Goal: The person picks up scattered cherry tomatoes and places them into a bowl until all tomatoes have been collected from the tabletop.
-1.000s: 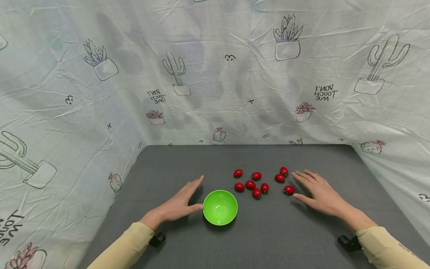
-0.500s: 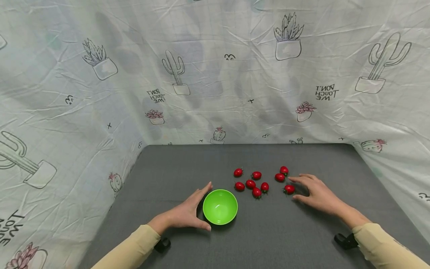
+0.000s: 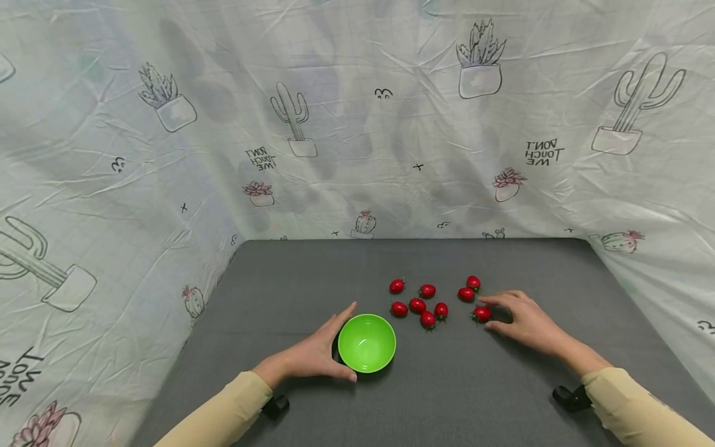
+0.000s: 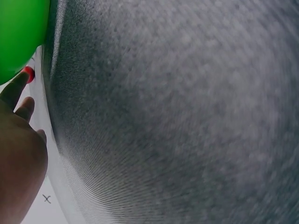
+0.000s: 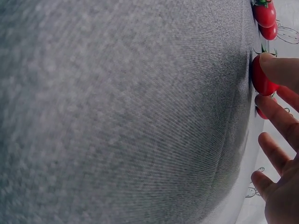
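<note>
In the head view, my left hand (image 3: 318,351) lies along the left side of a bright green bowl (image 3: 367,343). Its thumb is at the near rim and its straight fingers at the far rim, spanning the bowl. My right hand (image 3: 527,323) reaches from the right to a cherry tomato (image 3: 481,314), which lies on the dark grey table. Thumb and index finger stand on either side of that red fruit, a little apart. In the right wrist view, the thumb (image 5: 275,67) overlaps the tomato (image 5: 263,77) and the other fingers are spread below.
Two more cherry tomatoes (image 3: 466,295) lie just beyond the right fingertips. Several others (image 3: 417,305) are scattered to the right of the bowl, toward the back. A pale curtain (image 3: 346,124) with cactus drawings hangs behind and beside the grey table (image 3: 313,267).
My left hand has moved right and opened wider around the bowl. My right thumb and fingers have drawn together and come closer to the nearest tomato. Bowl and tomatoes stay in place.
</note>
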The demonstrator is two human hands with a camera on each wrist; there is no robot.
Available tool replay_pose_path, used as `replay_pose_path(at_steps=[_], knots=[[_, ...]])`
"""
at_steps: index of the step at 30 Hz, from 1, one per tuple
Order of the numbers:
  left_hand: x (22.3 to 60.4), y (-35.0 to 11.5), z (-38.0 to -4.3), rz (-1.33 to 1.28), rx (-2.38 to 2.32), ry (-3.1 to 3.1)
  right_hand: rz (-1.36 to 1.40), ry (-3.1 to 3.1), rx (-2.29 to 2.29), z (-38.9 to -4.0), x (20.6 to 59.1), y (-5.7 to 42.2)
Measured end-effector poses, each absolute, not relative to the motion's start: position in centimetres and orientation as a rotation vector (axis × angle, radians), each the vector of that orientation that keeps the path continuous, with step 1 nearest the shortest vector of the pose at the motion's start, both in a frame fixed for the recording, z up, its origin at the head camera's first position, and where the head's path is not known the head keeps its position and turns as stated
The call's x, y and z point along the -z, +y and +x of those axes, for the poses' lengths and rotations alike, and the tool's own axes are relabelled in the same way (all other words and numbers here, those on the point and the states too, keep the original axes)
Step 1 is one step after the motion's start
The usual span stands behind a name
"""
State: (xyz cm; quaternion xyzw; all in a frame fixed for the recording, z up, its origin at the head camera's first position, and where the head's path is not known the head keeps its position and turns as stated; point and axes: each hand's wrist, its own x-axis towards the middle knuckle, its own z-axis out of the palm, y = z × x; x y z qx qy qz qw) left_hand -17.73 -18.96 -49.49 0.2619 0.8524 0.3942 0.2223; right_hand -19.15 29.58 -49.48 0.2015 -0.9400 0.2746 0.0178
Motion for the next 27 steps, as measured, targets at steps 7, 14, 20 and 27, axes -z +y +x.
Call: replay_pose_path(at_steps=[7,14,20,27], knots=[[49.71,-18.67,-17.71,0.719,-1.127,2.318,0.637,-2.906,-0.831,-19.21,49.81,29.48],[50.03,-18.60,-17.69,0.722,-1.149,2.319,0.644,-2.907,-0.811,-19.30,49.93,29.32],[50.13,-18.60,-17.68,0.718,-1.168,2.301,0.645,-2.892,-0.798,-19.33,49.94,29.21],[49.96,-18.61,-17.72,0.697,-1.169,2.303,0.638,-2.878,-0.789,-19.34,50.02,29.19]])
